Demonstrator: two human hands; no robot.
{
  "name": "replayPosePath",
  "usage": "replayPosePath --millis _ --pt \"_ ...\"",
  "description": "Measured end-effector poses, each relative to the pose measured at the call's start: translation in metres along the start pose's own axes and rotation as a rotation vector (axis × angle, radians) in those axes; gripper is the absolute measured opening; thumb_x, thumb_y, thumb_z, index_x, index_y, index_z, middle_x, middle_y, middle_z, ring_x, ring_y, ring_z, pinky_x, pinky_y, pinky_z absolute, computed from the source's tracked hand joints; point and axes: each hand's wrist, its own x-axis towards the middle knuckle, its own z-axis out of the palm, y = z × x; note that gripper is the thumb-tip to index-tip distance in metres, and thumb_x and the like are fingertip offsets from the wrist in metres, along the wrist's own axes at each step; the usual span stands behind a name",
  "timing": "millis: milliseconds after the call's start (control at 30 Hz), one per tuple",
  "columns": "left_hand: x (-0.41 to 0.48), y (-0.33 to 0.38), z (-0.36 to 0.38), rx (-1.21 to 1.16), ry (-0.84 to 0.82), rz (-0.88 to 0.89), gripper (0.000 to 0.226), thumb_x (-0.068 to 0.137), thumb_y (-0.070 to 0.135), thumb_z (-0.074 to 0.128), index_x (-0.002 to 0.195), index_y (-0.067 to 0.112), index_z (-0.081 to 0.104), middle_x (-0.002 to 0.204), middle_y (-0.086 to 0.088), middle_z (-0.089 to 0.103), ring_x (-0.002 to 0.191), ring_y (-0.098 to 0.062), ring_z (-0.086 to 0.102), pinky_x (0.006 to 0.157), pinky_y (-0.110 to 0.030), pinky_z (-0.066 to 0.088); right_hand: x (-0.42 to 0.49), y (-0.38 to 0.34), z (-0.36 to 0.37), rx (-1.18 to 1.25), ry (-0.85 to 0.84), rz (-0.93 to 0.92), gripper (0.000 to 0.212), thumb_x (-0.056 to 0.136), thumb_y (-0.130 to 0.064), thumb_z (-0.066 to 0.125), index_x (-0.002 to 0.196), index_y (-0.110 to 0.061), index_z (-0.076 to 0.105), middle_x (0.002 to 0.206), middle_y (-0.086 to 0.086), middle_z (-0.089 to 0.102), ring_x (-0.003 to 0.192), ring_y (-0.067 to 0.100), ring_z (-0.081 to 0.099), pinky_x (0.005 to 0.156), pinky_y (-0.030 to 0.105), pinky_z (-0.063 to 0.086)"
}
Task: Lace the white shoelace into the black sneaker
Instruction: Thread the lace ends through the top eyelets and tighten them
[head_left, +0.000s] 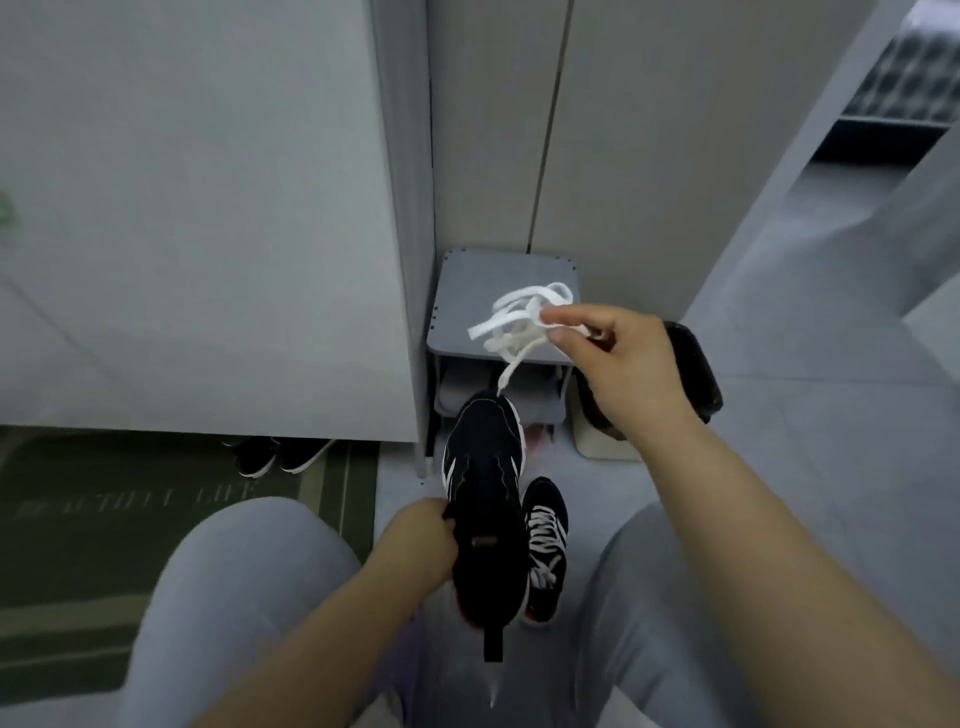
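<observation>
White shoelace is hanging in a tangled bundle at 12 o'clock from the black sneaker, one tail dangling to its toe. Right hand is pinching the bundle between thumb and fingers. Left hand is gripping the sneaker's collar at 9 o'clock, fingers curled round it. Risk: loops are likely tightening into a knot if pulled, since neither end is being isolated.

I see the lace as flat woven cloth, matt white. The sneaker looks like matt black fabric — no shine. The rack is smooth grey, plastic-like; the floor smooth, faintly glossy; the mat rough-woven; the trousers soft cloth.
</observation>
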Motion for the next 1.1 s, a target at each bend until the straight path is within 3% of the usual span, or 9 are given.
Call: replayPosePath --millis 167,333,467,633,700,800,900,967,1100 --pt "-0.062 0.004 -0.008 0.062 0.131 0.125 0.022 0.096 0.013 0.038 0.077 0.016 0.048 0.067 0.004 0.049 0.058 -0.007 0.047 0.052 -0.014 0.038 -0.073 -0.052 -0.046 0.242 0.067 0.016 0.023 0.084 -0.008 0.065 0.082 -0.031 0.069 0.064 -0.021 0.066 0.061 -0.005 0.058 0.061 0.008 0.043" --pt "-0.088 0.009 0.001 0.235 0.174 0.192 0.031 0.098 0.013 0.034 0.068 0.023 0.039 0.064 0.011 0.037 0.054 0.001 0.034 0.066 -0.021 0.04 -0.122 -0.065 -0.053 0.353 0.004 0.104 0.018 0.085 -0.004 0.061 0.085 -0.021 0.067 0.064 -0.015 0.067 0.059 -0.005 0.059 0.059 0.006 0.043" --pt "-0.1 0.021 -0.004 0.296 0.214 0.144 0.027 0.095 0.015 0.038 0.069 0.024 0.039 0.063 0.01 0.03 0.053 -0.002 0.025 0.05 -0.013 0.025 -0.144 -0.06 -0.049 0.45 -0.045 0.196 0.012 0.082 -0.01 0.061 0.088 -0.018 0.067 0.068 -0.005 0.069 0.064 0.003 0.062 0.066 0.013 0.046" --pt "-0.106 0.027 -0.006 0.456 0.15 0.174 0.038 0.094 0.01 0.038 0.06 0.021 0.025 0.067 0.008 0.039 0.059 -0.01 0.041 0.06 -0.026 0.039 -0.157 -0.046 -0.037 0.79 -0.074 0.422 0.017 0.078 -0.014 0.059 0.092 -0.006 0.066 0.071 0.001 0.067 0.06 0.007 0.058 0.057 0.017 0.049" --pt "-0.106 0.028 -0.009 0.507 0.095 0.196 0.032 0.094 0.008 0.038 0.063 0.017 0.036 0.08 -0.001 0.054 0.078 -0.016 0.051 0.073 -0.025 0.04 -0.16 -0.031 -0.03 0.582 -0.052 0.471 0.01 0.085 -0.012 0.059 0.09 -0.009 0.068 0.066 -0.002 0.064 0.058 0.007 0.053 0.055 0.014 0.045" --pt "-0.104 0.028 -0.017 0.518 0.107 0.239 0.018 0.095 0.02 0.045 0.105 0.009 0.055 0.114 -0.009 0.059 0.103 -0.02 0.055 0.081 -0.024 0.038 -0.165 -0.006 -0.026 0.113 -0.046 0.382 0.016 0.09 -0.015 0.058 0.083 -0.024 0.069 0.063 -0.012 0.065 0.057 0.001 0.053 0.054 0.008 0.04" --pt "-0.102 0.026 -0.026 0.331 0.166 0.407 0.068 0.081 0.032 0.067 0.138 0.022 0.031 0.123 0.001 0.046 0.114 -0.016 0.046 0.092 -0.02 0.034 -0.169 0.011 -0.028 -0.131 -0.055 0.278 0.02 0.089 -0.021 0.059 0.081 -0.036 0.068 0.077 -0.022 0.067 0.072 -0.002 0.059 0.068 0.013 0.045" --pt "-0.106 0.034 -0.028 0.223 0.199 0.597 0.079 0.077 0.035 0.071 0.141 0.034 0.025 0.12 0.01 0.04 0.114 -0.01 0.038 0.097 -0.017 0.03 -0.169 0.015 -0.029 -0.146 -0.085 0.277 0.024 0.09 -0.026 0.057 0.077 -0.043 0.067 0.081 -0.021 0.068 0.078 -0.005 0.059 0.072 0.014 0.044" --pt "-0.101 0.04 -0.01 0.405 0.213 0.718 0.054 0.078 0.049 0.063 0.127 0.035 0.046 0.117 0.016 0.045 0.11 -0.008 0.037 0.091 -0.022 0.025 -0.167 0.021 -0.032 -0.162 -0.096 0.271 0.023 0.092 -0.029 0.053 0.078 -0.041 0.067 0.102 -0.01 0.053 0.091 -0.016 0.047 0.072 -0.002 0.033"
